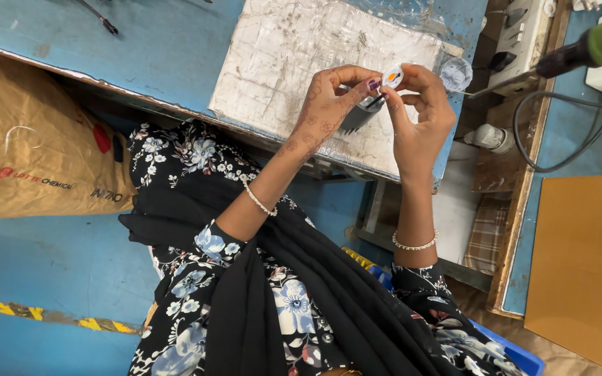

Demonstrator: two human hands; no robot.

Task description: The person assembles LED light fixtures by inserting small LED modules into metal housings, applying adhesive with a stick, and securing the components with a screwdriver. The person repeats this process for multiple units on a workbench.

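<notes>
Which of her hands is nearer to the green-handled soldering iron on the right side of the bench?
Right. The right hand sits just left of the soldering iron tip, pinching the small round white disc. The left hand is farther left, on the disc's other side.

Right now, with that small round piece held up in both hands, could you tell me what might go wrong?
The small white disc is pinched only by fingertips of the left hand and right hand near the edge of the white work board; it could slip to the floor. The green-handled tool points towards the hands and might get bumped.
</notes>
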